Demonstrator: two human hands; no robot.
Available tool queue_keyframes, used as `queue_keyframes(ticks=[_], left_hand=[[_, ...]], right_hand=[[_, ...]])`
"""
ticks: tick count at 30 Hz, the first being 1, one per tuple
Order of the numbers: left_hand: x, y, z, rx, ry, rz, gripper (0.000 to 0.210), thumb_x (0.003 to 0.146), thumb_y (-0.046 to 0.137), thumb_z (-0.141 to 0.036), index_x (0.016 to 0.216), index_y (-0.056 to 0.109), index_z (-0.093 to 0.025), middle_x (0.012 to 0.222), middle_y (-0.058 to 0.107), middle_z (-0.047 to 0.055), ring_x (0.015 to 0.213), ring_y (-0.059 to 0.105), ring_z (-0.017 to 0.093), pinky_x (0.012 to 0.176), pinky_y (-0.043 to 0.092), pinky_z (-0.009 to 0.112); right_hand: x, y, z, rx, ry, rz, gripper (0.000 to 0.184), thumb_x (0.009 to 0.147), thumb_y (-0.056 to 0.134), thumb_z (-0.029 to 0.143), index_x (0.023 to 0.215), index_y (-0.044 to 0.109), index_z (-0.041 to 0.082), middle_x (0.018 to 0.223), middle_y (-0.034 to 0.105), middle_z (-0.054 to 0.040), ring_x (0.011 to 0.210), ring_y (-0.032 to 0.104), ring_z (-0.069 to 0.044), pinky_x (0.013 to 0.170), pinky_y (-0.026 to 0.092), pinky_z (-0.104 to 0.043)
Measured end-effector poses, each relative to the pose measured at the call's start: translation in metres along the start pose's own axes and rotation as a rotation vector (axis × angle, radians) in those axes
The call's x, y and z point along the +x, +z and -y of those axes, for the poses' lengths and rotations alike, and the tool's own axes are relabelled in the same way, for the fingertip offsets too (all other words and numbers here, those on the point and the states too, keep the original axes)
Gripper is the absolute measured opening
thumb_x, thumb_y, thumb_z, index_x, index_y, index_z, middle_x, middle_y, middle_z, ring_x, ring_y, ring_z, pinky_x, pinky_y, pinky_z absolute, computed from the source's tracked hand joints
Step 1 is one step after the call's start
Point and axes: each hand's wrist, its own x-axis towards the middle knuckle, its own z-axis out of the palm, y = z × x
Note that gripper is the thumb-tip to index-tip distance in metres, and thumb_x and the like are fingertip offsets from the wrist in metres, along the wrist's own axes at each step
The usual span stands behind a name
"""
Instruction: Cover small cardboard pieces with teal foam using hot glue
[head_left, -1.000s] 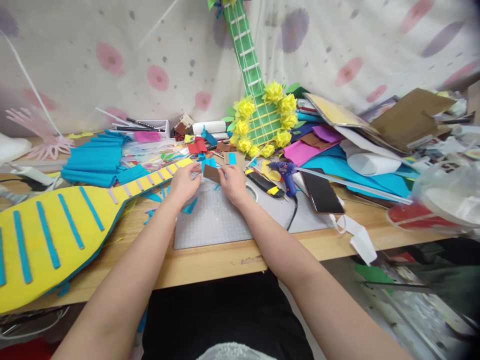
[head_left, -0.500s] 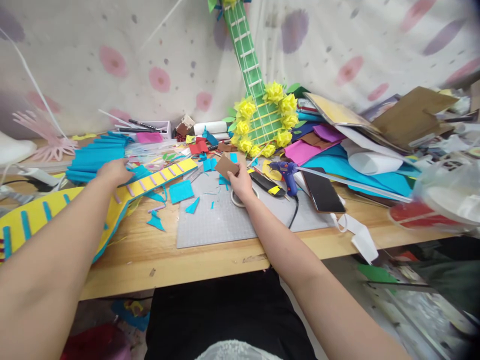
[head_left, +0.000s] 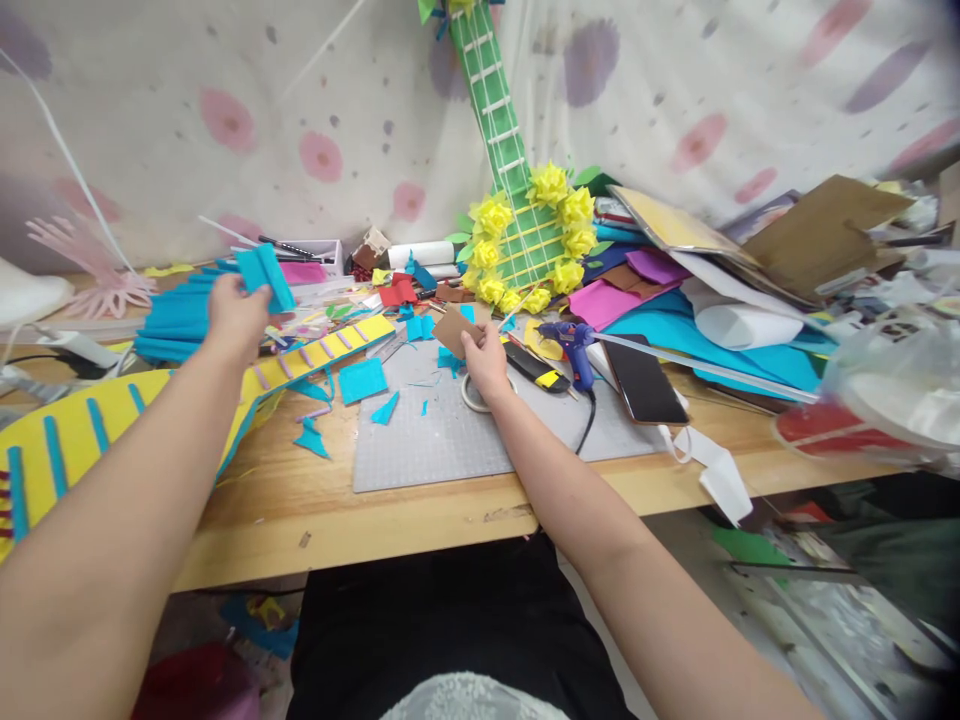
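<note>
My left hand (head_left: 238,318) grips a piece of blue crepe paper (head_left: 266,277), raised beside a larger pleated stack of blue paper (head_left: 176,318). Below that arm lies a yellow paper guitar (head_left: 71,420) with blue edging and strips, its neck pointing to the middle of the table. My right hand (head_left: 486,358) pinches a small brown cardboard piece (head_left: 452,333) above the grey cutting mat (head_left: 435,455). Partly under that hand is a roll of tape (head_left: 474,398). Blue paper scraps (head_left: 362,381) are scattered on and beside the mat.
A green paper guitar with yellow flowers (head_left: 525,250) leans against the curtain. Right of the mat's middle are a yellow-black utility knife (head_left: 536,368), a blue glue gun (head_left: 576,352) and a phone (head_left: 643,380). Paper and cardboard (head_left: 825,235) pile up at the right, near a clear plastic tub (head_left: 892,390).
My left hand has lifted the blue crepe paper piece up from beside the pleated stack. My right hand stays nearly still with the cardboard.
</note>
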Motion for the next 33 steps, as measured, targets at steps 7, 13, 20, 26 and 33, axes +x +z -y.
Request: queue_keyframes(ticks=[7,13,20,26,33], left_hand=[[-0.084,0.067,-0.023,-0.439,-0.308,0.353,0.024,0.066,0.062,-0.011,0.089,0.055,-0.016,0.077,0.062,0.001,0.061,0.058,0.011,0.061,0.055,0.031],[-0.122,0.106,-0.016,-0.436,-0.328,0.338,0.03,0.07,0.058,-0.018,0.097,0.045,-0.019,0.085,0.062,0.003,0.06,0.058,0.013,0.051,0.052,0.028],[-0.142,0.116,-0.001,-0.383,-0.119,0.414,0.033,0.068,0.059,-0.019,0.098,0.044,-0.022,0.096,0.059,0.005,0.075,0.06,0.016,0.052,0.048,0.024],[-0.149,0.111,-0.003,0.059,0.226,0.04,0.046,0.062,0.065,-0.013,0.102,0.044,-0.019,0.114,0.049,0.013,0.114,0.046,0.027,0.095,0.041,0.042],[-0.158,0.116,-0.012,0.071,0.263,0.191,0.035,0.074,0.059,-0.023,0.106,0.047,-0.018,0.096,0.059,0.009,0.092,0.057,0.023,0.084,0.045,0.038]], right_hand=[[-0.002,-0.005,0.015,0.657,0.17,0.215,0.021,0.071,0.053,0.023,0.087,0.04,0.023,0.089,0.056,-0.0003,0.068,0.058,-0.013,0.068,0.051,-0.033],[-0.004,-0.02,0.025,0.835,0.251,0.472,0.01,0.062,0.042,0.015,0.068,0.038,0.021,0.061,0.046,0.0029,0.052,0.048,-0.011,0.064,0.049,-0.031],[-0.013,-0.011,0.021,0.781,0.207,0.703,0.018,0.062,0.059,0.024,0.065,0.042,0.02,0.062,0.05,0.0035,0.058,0.051,-0.011,0.053,0.044,-0.023],[-0.012,-0.005,0.015,0.803,0.274,0.642,0.028,0.058,0.076,0.028,0.067,0.051,0.018,0.065,0.059,0.0035,0.06,0.057,-0.009,0.058,0.048,-0.022],[-0.007,-0.009,0.016,0.925,0.379,0.571,0.019,0.065,0.072,0.02,0.077,0.058,0.018,0.075,0.067,0.0009,0.066,0.061,-0.011,0.061,0.051,-0.024]])
